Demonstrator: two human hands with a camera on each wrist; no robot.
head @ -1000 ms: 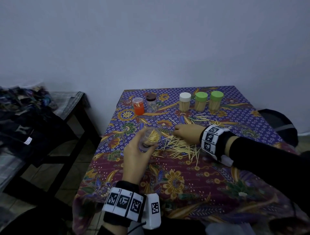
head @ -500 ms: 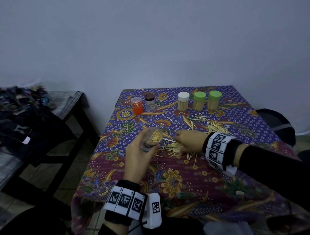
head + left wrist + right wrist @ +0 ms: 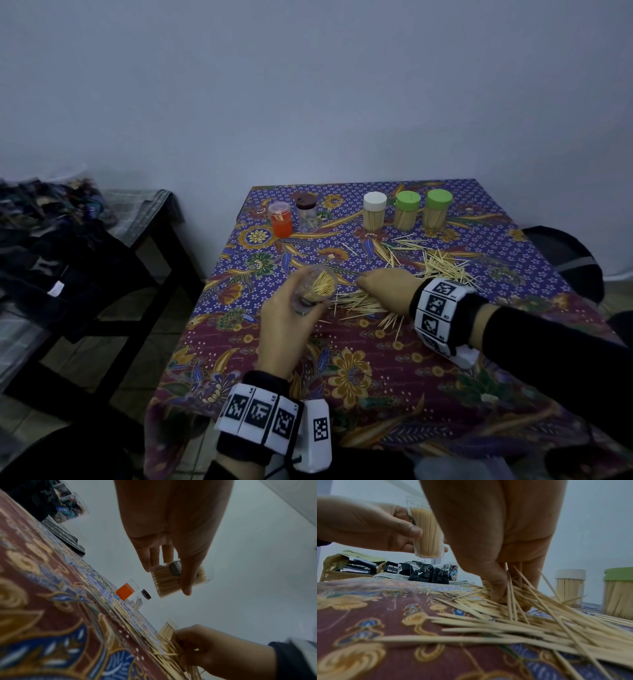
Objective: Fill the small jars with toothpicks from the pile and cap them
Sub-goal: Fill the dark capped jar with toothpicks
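Note:
My left hand (image 3: 291,315) grips a clear uncapped jar (image 3: 317,286) partly filled with toothpicks, held above the cloth; the same jar (image 3: 426,534) shows in the right wrist view and the jar (image 3: 171,580) in the left wrist view. My right hand (image 3: 383,287) is down on the toothpick pile (image 3: 442,267), its fingers pinching a bunch of toothpicks (image 3: 511,595). At the back stand a white-capped jar (image 3: 374,216) and two green-capped jars (image 3: 407,214) (image 3: 437,212), all full. An orange jar (image 3: 281,219) and a brown-capped jar (image 3: 307,214) stand at back left.
A patterned cloth (image 3: 359,370) covers the table. Loose toothpicks spread across its middle and right. A dark side table (image 3: 113,240) with clothes and bags stands to the left. A dark bag (image 3: 568,257) lies past the right edge.
My right hand has drawn nearer along the pile toward the left hand, gathering toothpicks. The left hand holds the jar in about the same place.

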